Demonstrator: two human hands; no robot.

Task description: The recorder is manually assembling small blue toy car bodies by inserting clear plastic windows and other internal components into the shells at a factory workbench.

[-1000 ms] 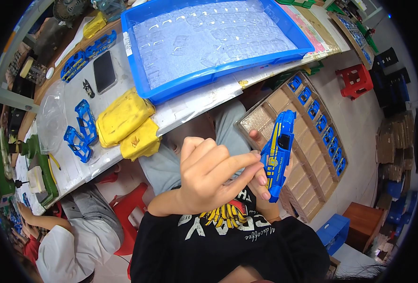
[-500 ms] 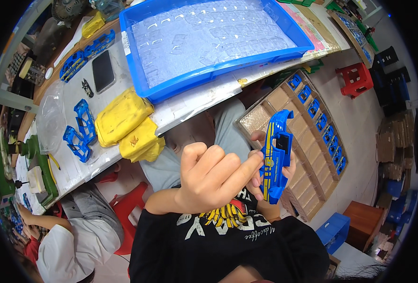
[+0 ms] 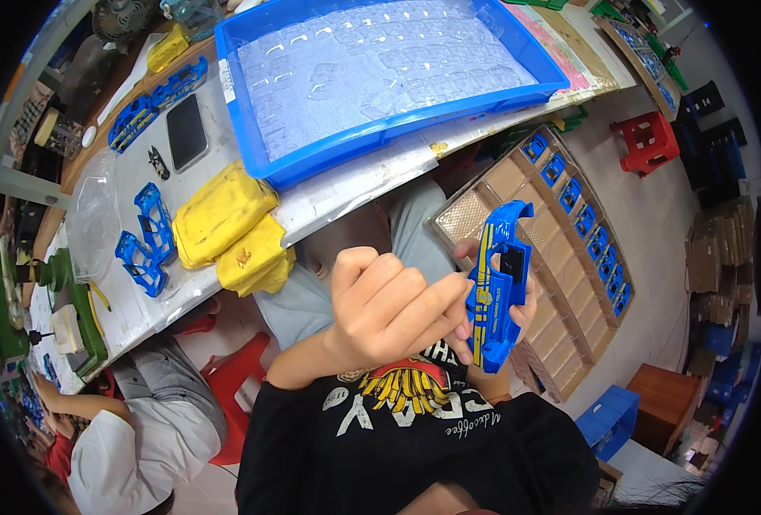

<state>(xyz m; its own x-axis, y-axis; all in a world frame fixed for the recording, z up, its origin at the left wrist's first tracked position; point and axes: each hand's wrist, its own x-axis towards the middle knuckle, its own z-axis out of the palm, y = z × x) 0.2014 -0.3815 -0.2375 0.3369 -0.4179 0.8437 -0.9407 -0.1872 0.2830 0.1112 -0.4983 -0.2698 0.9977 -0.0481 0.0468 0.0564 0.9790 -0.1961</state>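
A blue toy car body shell [image 3: 501, 305] with yellow stripes is held upright, its windows open, right of my chest. My right hand [image 3: 525, 311] grips it from behind, with most of that hand hidden by the shell. My left hand [image 3: 389, 305] is beside the shell's striped face, its fingers curled and the fingertips brought together close to the edge. Whether those fingertips pinch a small part cannot be made out. Below the hands is a brown compartment tray [image 3: 483, 202], with several blue car shells [image 3: 585, 219] in its far row.
On the table, a blue bin [image 3: 398, 126] holds rows of clear plastic pieces. Yellow cloth bundles [image 3: 226, 215], more blue shells [image 3: 144, 245] and a phone [image 3: 187, 130] lie left of it. A co-worker in a white top [image 3: 132, 451] sits at lower left; a red stool [image 3: 645, 143] stands right.
My left fingertips have drawn back slightly to the left from the shell's striped face. The right hand still holds the shell in nearly the same place.
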